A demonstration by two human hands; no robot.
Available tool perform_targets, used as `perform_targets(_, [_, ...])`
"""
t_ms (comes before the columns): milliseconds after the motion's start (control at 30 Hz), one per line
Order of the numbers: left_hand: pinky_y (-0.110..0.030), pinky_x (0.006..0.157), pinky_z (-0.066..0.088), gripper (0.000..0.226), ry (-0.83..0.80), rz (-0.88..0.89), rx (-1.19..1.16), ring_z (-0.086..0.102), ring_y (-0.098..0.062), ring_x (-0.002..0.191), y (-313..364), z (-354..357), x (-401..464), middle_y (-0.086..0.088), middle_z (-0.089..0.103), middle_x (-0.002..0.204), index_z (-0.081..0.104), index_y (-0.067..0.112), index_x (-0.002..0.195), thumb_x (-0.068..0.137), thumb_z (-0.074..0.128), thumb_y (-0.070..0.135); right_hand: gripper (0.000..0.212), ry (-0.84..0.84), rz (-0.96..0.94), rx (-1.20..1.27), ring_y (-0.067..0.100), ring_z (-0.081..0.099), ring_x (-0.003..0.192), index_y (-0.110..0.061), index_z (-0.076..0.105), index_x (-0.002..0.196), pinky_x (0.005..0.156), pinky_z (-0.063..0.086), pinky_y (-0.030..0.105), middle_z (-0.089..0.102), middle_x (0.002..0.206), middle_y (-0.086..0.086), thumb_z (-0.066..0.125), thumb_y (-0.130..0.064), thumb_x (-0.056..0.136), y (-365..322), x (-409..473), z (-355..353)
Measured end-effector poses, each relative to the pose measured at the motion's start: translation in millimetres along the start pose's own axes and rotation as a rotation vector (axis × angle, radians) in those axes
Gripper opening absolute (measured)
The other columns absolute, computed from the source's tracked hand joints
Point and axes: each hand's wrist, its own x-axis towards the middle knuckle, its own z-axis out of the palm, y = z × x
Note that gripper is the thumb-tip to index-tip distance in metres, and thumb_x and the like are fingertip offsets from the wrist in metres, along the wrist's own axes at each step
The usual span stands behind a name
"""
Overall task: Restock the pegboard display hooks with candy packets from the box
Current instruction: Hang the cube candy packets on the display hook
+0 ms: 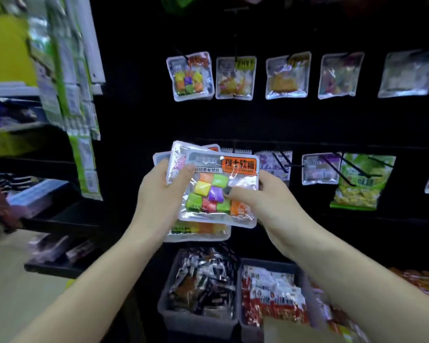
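While gripped at opposite edges, candy packets (216, 189) between left hand (159, 194) and right hand (260, 196).

I see candy packets (218, 189) fanned between my left hand (159, 194) and right hand (265, 201), pegboard (270, 120) far behind, two bins (198, 315) near below, shelves (35, 219) left

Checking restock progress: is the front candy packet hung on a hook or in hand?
In hand. The front candy packet is gripped by the left hand and right hand, atop other packets, off any hook.
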Motion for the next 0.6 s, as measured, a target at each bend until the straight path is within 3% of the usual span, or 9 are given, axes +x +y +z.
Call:
perform_targets(133, [-0.049, 0.081, 0.058, 0.036, 0.062, 0.005, 0.006, 0.072, -0.028, 0.086, 13, -11, 35, -0.011, 0.075, 0.102, 0.073, 0.017, 0.101, 0.106, 0.054, 0.047, 0.026, -0.040, -0.039, 0.005, 0.023, 0.078, 0.097, -0.012, 0.070, 0.114, 0.084, 0.060, 0.037, 0.080, 0.106, 0.004, 0.074, -0.003, 0.090, -31, 29, 5])
perform_targets(200, [-0.046, 0.076, 0.055, 0.046, 0.084, -0.006, -0.010, 0.067, -0.030, 0.080, 17, -16, 53, -0.019, 0.072, 0.104, 0.071, 0.010, 0.105, 0.107, 0.049, 0.050, 0.027, -0.026, -0.067, -0.010, 0.026, 0.077, 0.100, -0.012, 0.070, 0.112, 0.091, 0.060, 0.046, 0.079, 0.106, 0.007, 0.076, -0.003, 0.087, -46, 53, 8])
perform_targets(300, [-0.049, 0.081, 0.058, 0.049, 0.101, -0.005, -0.031, 0.068, -0.034, 0.084, 21, -23, 80, -0.017, 0.074, 0.100, 0.073, 0.016, 0.105, 0.106, 0.045, 0.056, 0.026, -0.002, -0.133, -0.055, 0.027, 0.074, 0.105, -0.015, 0.071, 0.109, 0.103, 0.055, 0.051, 0.078, 0.108, 0.007, 0.078, -0.005, 0.086, -72, 87, 12])
perform_targets(433, [-0.051, 0.074, 0.054, 0.058, 0.170, -0.037, -0.080, 0.058, -0.025, 0.078, 15, -34, 111, -0.011, 0.063, 0.087, 0.070, 0.020, 0.093, 0.085, 0.046, 0.072, 0.028, 0.056, -0.202, -0.032, 0.023, 0.075, 0.102, -0.013, 0.065, 0.114, 0.102, 0.056, 0.048, 0.078, 0.109, 0.006, 0.073, -0.002, 0.090, -100, 129, 15])
perform_targets(533, [-0.058, 0.077, 0.057, 0.073, 0.182, -0.064, -0.057, 0.060, -0.025, 0.079, 8, -38, 127, -0.015, 0.065, 0.089, 0.065, 0.008, 0.104, 0.081, 0.046, 0.075, 0.027, 0.077, -0.250, -0.002, 0.028, 0.075, 0.103, -0.013, 0.063, 0.113, 0.099, 0.057, 0.052, 0.076, 0.112, 0.009, 0.071, -0.001, 0.090, -114, 162, 25])
perform_targets(600, [-0.050, 0.073, 0.055, 0.064, 0.190, -0.071, -0.053, 0.061, -0.025, 0.078, 3, -37, 135, -0.017, 0.065, 0.088, 0.067, 0.012, 0.099, 0.088, 0.047, 0.071, 0.031, 0.087, -0.257, 0.010, 0.029, 0.074, 0.103, -0.009, 0.063, 0.118, 0.096, 0.058, 0.053, 0.076, 0.113, 0.011, 0.070, 0.000, 0.090, -121, 182, 36])
